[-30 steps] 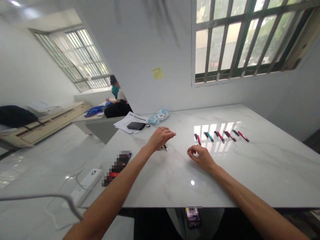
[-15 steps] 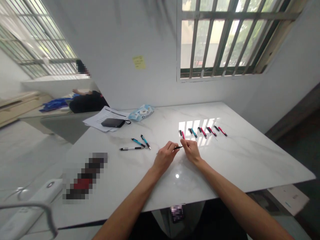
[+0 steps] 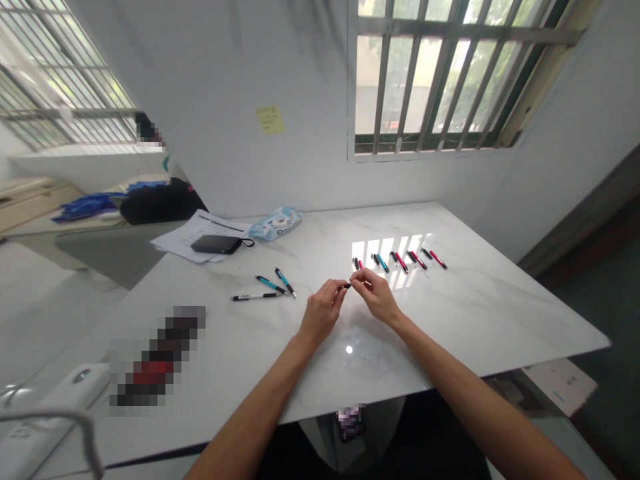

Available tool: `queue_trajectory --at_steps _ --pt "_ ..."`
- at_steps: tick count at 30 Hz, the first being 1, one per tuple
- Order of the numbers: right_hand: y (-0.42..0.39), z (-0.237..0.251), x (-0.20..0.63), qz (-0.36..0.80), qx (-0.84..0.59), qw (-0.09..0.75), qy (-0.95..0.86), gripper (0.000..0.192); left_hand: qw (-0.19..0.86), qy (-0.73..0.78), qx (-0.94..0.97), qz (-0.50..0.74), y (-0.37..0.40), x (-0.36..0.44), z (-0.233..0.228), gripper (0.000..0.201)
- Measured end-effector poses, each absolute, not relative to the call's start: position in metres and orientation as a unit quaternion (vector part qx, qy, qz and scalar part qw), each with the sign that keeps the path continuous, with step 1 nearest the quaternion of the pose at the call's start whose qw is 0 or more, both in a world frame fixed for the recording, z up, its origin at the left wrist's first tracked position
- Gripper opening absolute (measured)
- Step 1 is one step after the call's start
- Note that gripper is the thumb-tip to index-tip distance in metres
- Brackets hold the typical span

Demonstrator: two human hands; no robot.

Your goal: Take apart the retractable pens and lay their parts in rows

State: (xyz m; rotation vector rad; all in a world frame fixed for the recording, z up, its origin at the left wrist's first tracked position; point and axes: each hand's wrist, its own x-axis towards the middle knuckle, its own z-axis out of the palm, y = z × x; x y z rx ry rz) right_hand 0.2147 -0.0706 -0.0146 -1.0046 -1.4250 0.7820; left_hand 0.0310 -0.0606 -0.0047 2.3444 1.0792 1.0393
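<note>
My left hand (image 3: 319, 312) is closed in a pinch on a small black pen part (image 3: 347, 286), whose end pokes out past the fingertips. My right hand (image 3: 376, 295) has its thumb and fingers pressed together right beside that end; what they pinch is too small to make out. Just behind the hands lie short black pieces and a pink barrel (image 3: 361, 265), partly covered by my right hand. To the left rest two blue-and-black pens (image 3: 271, 285) and a white-and-black pen (image 3: 256, 297).
Farther right, black pieces lie beside a blue barrel (image 3: 383, 262) and several red barrels (image 3: 401, 261) in a row. At the back left are papers (image 3: 173, 238), a black pouch-like item (image 3: 216, 244) and a blue-and-white packet (image 3: 276, 223). A blurred dark object (image 3: 160, 357) lies front left.
My right hand has gone from a tighter fist to a pinch with longer fingers. Less of the black part shows between the hands. The view has shifted slightly.
</note>
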Motion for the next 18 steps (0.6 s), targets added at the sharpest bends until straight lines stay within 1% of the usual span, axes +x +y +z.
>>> queue_trajectory --at_steps 2,5,7,9,12,14,16,18 --pt "-0.069 -0.016 0.215 0.375 -0.425 0.584 -0.581 0.034 0.191 0.384 0.824 0.370 -0.060 0.032 -0.006 0.028" --pt "-0.064 -0.020 0.216 0.406 -0.426 0.591 -0.552 0.034 0.229 0.381 0.817 0.367 -0.060 0.035 -0.007 0.030" --pt "-0.061 -0.019 0.219 0.416 -0.423 0.602 -0.535 0.032 0.285 0.383 0.799 0.366 -0.060 0.037 -0.008 0.031" --pt "-0.059 -0.015 0.228 0.409 -0.421 0.624 -0.515 0.032 0.368 0.384 0.761 0.373 -0.060 0.038 -0.009 0.034" --pt "-0.059 -0.008 0.262 0.337 -0.451 0.663 -0.493 0.032 0.468 0.380 0.692 0.397 -0.059 0.038 -0.011 0.038" --pt "-0.063 -0.008 0.296 0.258 -0.502 0.659 -0.497 0.030 0.483 0.380 0.667 0.421 -0.056 0.038 -0.011 0.034" --pt "-0.069 -0.014 0.333 0.181 -0.571 0.609 -0.519 0.027 0.456 0.381 0.669 0.446 -0.054 0.038 -0.010 0.028" --pt "-0.077 -0.025 0.364 0.124 -0.642 0.523 -0.547 0.023 0.423 0.378 0.681 0.464 -0.052 0.039 -0.009 0.029"
